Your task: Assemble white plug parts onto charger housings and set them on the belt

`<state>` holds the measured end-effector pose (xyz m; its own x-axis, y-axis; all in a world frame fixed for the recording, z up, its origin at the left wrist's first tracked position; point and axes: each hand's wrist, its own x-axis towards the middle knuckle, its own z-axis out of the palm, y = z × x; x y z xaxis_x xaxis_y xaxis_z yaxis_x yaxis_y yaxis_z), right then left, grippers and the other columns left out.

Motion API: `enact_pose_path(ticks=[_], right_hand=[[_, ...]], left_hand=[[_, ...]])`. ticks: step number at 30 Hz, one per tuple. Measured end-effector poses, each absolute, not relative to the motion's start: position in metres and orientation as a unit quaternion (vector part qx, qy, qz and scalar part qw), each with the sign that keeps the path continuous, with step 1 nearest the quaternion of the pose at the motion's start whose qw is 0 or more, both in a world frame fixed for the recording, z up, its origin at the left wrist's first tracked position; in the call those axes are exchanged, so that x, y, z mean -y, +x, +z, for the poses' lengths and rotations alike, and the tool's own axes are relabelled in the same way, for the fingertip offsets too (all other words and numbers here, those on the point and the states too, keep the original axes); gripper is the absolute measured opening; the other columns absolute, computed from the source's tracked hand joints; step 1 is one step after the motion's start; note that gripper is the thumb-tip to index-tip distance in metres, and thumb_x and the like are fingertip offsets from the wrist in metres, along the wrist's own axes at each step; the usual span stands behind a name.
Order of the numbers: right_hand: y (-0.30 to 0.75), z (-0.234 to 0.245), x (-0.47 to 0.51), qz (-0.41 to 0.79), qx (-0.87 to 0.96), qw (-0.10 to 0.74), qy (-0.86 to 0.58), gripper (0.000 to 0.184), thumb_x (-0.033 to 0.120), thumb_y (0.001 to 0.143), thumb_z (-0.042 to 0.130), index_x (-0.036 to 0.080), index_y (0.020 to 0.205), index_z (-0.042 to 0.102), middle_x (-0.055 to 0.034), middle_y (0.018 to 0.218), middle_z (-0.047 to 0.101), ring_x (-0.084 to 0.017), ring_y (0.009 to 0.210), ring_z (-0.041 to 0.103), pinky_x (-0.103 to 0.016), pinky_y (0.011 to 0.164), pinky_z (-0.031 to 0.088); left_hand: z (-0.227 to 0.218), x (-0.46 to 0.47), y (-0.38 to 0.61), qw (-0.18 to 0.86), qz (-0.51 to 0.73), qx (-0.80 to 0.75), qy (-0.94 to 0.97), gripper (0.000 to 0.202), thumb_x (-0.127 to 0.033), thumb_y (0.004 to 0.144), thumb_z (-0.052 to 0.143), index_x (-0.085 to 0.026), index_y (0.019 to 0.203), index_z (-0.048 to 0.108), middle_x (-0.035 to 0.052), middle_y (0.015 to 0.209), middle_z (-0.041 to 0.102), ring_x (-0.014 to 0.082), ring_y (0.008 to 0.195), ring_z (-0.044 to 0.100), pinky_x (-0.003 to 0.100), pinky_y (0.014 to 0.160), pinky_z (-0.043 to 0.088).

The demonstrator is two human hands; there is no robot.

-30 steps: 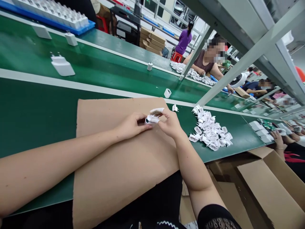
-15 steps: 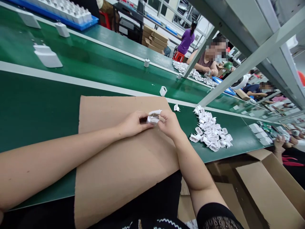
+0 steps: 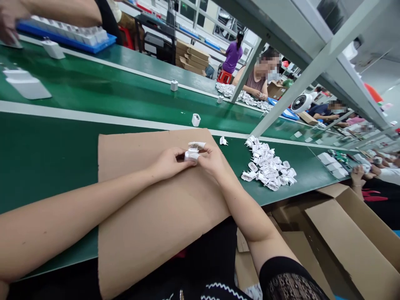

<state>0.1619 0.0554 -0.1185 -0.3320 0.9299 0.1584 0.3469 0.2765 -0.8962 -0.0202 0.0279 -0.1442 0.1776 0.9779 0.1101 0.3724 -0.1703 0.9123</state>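
My left hand (image 3: pixel 170 162) and my right hand (image 3: pixel 212 159) meet over a brown cardboard sheet (image 3: pixel 156 208) on the green table. Between their fingertips they pinch one small white plug part (image 3: pixel 191 155). White finger cots cover the right thumb and forefinger. A heap of several like white plug parts (image 3: pixel 268 168) lies on the green surface just right of my right hand. One loose part (image 3: pixel 223 141) sits beyond the cardboard's far corner.
A green conveyor belt (image 3: pixel 109 89) runs behind, carrying white charger bodies (image 3: pixel 26 85) and small white housings (image 3: pixel 196 119). A blue tray (image 3: pixel 65 35) sits far left, with another person's hand over it. Open cardboard boxes (image 3: pixel 343 237) stand lower right. Other workers sit across and to the right.
My hands stay together on the plug part, fingers shifting slightly. The view has swung, and the charger bodies on the belt have drifted left. Another person's arm has appeared top left.
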Motion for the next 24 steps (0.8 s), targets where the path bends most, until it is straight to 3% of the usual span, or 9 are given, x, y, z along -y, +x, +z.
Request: enact_pose_path(ticks=[6, 9, 12, 15, 19, 21, 24], right_hand=[[0.17, -0.121, -0.071, 0.466, 0.693, 0.373, -0.404, 0.066, 0.032, 0.082, 0.077, 0.03, 0.146, 0.062, -0.0052, 0.124, 0.075, -0.023, 0.115, 0.069, -0.037, 0.1, 0.057], [0.188, -0.122, -0.093, 0.349, 0.681, 0.433, -0.476, 0.053, 0.037, 0.096, 0.063, 0.026, 0.148, 0.059, -0.0097, 0.143, 0.066, -0.024, 0.135, 0.059, -0.041, 0.112, 0.049], [0.208, -0.126, -0.112, 0.191, 0.669, 0.36, -0.621, 0.049, 0.026, 0.097, 0.06, 0.019, 0.146, 0.059, -0.0155, 0.149, 0.059, -0.03, 0.147, 0.046, -0.049, 0.123, 0.036], [0.221, -0.13, -0.121, 0.151, 0.663, 0.252, -0.689, 0.05, 0.018, 0.095, 0.059, 0.015, 0.145, 0.058, -0.0174, 0.143, 0.062, -0.033, 0.142, 0.049, -0.05, 0.121, 0.036], [0.225, -0.131, -0.124, 0.118, 0.652, 0.223, -0.715, 0.047, 0.006, 0.091, 0.052, 0.017, 0.135, 0.063, -0.0166, 0.132, 0.064, -0.033, 0.126, 0.055, -0.045, 0.107, 0.046], [0.223, -0.129, -0.124, 0.108, 0.635, 0.237, -0.727, 0.043, 0.004, 0.09, 0.048, 0.017, 0.125, 0.067, -0.0173, 0.128, 0.062, -0.032, 0.116, 0.059, -0.044, 0.1, 0.049], [0.218, -0.126, -0.121, 0.122, 0.63, 0.308, -0.702, 0.034, 0.005, 0.088, 0.049, 0.017, 0.111, 0.071, -0.0151, 0.123, 0.059, -0.027, 0.101, 0.063, -0.04, 0.092, 0.052]], left_hand=[[-0.141, -0.032, -0.023, 0.441, 0.377, -0.497, 0.646, 0.054, -0.066, 0.072, 0.08, -0.02, 0.1, 0.078, 0.0079, 0.099, 0.08, 0.0312, 0.095, 0.073, 0.04, 0.083, 0.056], [-0.135, -0.061, -0.039, 0.406, 0.402, -0.549, 0.61, 0.054, -0.058, 0.071, 0.084, -0.02, 0.108, 0.077, 0.0084, 0.107, 0.08, 0.0308, 0.1, 0.073, 0.041, 0.087, 0.056], [-0.132, -0.112, -0.068, 0.304, 0.432, -0.635, 0.563, 0.05, -0.046, 0.071, 0.084, -0.02, 0.113, 0.074, 0.009, 0.117, 0.078, 0.0301, 0.106, 0.071, 0.04, 0.092, 0.053], [-0.135, -0.161, -0.101, 0.211, 0.403, -0.716, 0.529, 0.048, -0.041, 0.076, 0.081, -0.016, 0.115, 0.069, 0.0073, 0.117, 0.075, 0.0297, 0.11, 0.068, 0.039, 0.093, 0.049], [-0.141, -0.189, -0.122, 0.19, 0.363, -0.753, 0.515, 0.054, -0.048, 0.08, 0.077, -0.01, 0.116, 0.065, 0.0056, 0.115, 0.072, 0.0377, 0.122, 0.06, 0.047, 0.1, 0.043], [-0.14, -0.187, -0.119, 0.135, 0.381, -0.765, 0.501, 0.07, -0.06, 0.075, 0.078, -0.009, 0.122, 0.063, 0.0104, 0.13, 0.068, 0.0471, 0.132, 0.051, 0.057, 0.105, 0.039], [-0.137, -0.183, -0.107, -0.025, 0.438, -0.69, 0.576, 0.091, -0.074, 0.078, 0.067, -0.01, 0.142, 0.056, 0.0147, 0.165, 0.041, 0.0531, 0.147, 0.032, 0.066, 0.116, 0.025]])
